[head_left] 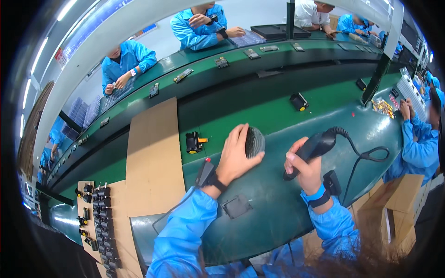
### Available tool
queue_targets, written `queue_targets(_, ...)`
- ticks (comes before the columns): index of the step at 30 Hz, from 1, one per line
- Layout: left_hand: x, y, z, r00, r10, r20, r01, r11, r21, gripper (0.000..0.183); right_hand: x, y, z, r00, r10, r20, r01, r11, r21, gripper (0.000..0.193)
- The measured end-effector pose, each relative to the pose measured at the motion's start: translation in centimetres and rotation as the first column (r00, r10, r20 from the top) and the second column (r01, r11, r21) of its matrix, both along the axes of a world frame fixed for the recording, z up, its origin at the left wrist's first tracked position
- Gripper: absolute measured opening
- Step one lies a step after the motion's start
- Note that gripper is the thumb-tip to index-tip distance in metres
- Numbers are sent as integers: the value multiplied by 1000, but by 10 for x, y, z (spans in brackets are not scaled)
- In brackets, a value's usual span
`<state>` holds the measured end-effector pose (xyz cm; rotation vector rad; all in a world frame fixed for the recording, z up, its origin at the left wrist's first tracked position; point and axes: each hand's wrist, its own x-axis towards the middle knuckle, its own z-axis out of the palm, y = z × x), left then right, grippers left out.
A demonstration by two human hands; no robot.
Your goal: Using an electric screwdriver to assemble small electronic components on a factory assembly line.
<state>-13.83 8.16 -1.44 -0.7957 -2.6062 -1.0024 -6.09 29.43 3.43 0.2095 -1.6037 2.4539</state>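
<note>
A round ridged piece point(254, 142) shows over the worktop point(282, 217), in the left hand point(236, 160), whose fingers and thumb curve around its rim. The right hand point(306, 167) wraps a black corded device point(319, 146). Steadying the piece and leaving the coiled cord point(341, 131) slack seems wise.
</note>
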Motion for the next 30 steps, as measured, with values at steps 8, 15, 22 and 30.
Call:
queue_targets(8,-9,15,-2,1000,9,-8,-9,1000,-3,95,1,11,-2,999,3,-35,-5,999,-37,17)
queue_targets(15,-16,24,3,998,64,-23,-64,998,-6,94,1,16,3,1000,5,-25,-7,999,-49,18)
queue_targets(22,-4,26,7,999,-15,-47,14,999,-42,92,-1,13,5,1000,-18,-14,17,999,-48,18)
queue_targets(30,1,28,13,980,-179,-81,167,976,-140,91,3,17,4,999,-32,12,33,997,-68,19)
